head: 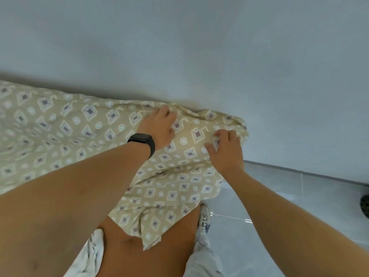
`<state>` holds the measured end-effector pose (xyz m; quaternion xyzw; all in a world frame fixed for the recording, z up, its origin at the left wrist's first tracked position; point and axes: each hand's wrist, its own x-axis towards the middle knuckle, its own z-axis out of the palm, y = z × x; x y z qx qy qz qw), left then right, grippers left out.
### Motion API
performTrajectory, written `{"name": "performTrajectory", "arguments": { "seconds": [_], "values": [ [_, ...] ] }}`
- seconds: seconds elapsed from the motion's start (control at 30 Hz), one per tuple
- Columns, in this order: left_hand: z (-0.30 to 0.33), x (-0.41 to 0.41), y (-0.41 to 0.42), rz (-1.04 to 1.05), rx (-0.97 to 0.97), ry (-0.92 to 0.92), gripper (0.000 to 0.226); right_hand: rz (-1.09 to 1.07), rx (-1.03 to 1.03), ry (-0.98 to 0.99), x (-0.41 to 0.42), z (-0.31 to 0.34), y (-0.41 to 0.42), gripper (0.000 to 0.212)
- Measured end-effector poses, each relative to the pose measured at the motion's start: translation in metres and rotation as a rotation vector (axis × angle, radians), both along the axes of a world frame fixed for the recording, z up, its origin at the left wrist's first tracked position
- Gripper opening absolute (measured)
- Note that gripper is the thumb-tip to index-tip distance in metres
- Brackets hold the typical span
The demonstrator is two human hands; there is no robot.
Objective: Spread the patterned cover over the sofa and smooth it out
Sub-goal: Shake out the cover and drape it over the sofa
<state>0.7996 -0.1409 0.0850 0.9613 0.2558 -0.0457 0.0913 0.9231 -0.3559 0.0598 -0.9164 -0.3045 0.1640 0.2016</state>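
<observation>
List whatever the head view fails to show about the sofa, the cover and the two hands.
- Sofa: hidden under the patterned cover; shape and colour unknown.
- Cover's left part: cut off by the frame edge and blurred.
- Left hand fingertips: buried in a fold near the wall.
- Right hand grip: palm faces down, so any pinch is unclear.
- Dark object at the right edge: cut off, unidentifiable.

cover (60, 136): thin woven cloth, matt, creased
floor (299, 206): glossy tiles, smooth
wall (179, 47): matt, smooth
watch (142, 141): black band, dull sheen
shoe (203, 218): pale mesh-like fabric
</observation>
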Motion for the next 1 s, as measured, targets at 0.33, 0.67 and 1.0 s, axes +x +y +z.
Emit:
{"name": "performTrajectory", "arguments": {
  "seconds": [0.33,0.67,1.0],
  "values": [
    [-0.004,-0.009,0.020,0.414,-0.229,0.218,0.028,-0.070,-0.135,-0.018,0.014,0.020,0.015,0.010],
    [-0.001,0.038,0.012,0.366,-0.349,-0.161,0.008,-0.256,-0.040,-0.026,0.033,0.026,0.019,0.031],
    [0.008,0.005,0.002,0.136,-0.532,0.127,0.052,0.323,-0.400,0.016,0.000,0.017,0.032,0.070]
  ]
}}
